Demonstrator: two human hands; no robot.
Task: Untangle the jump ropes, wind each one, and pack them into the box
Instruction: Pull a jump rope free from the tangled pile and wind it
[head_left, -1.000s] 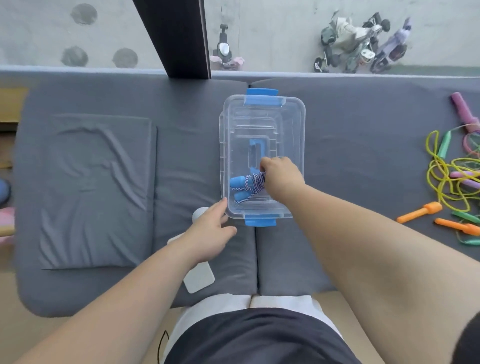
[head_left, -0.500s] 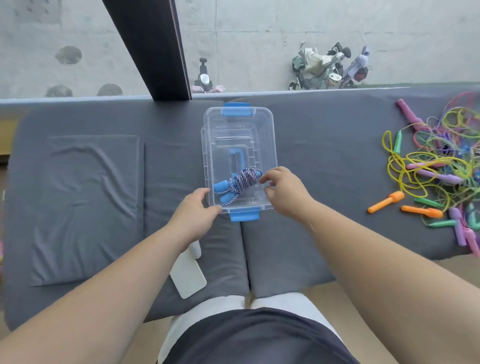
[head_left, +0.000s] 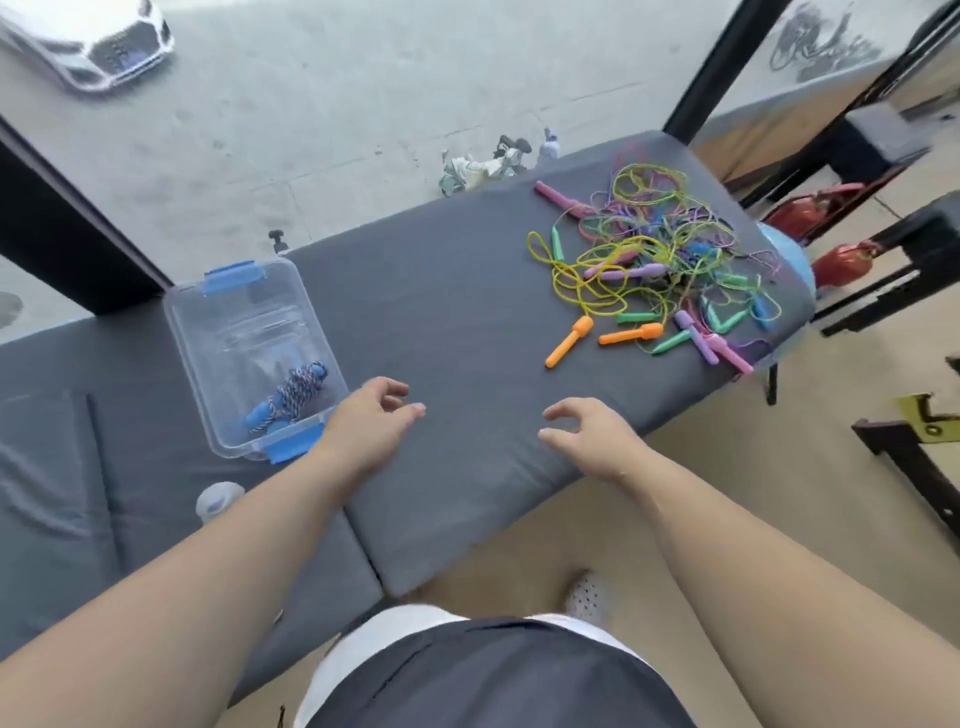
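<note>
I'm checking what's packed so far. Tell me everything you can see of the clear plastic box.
The clear plastic box is rectangular, see-through, with a blue clip at its far end and another at its near end. It sits skewed on the grey cushion. Inside, at the near end, lies one wound rope with blue handles. The left hand hovers beside its near corner; contact is unclear.

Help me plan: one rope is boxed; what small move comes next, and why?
Probably reach the right hand to the near orange handle of the tangled pile: it and the left hand are empty, one wound rope lies in the box.
</note>
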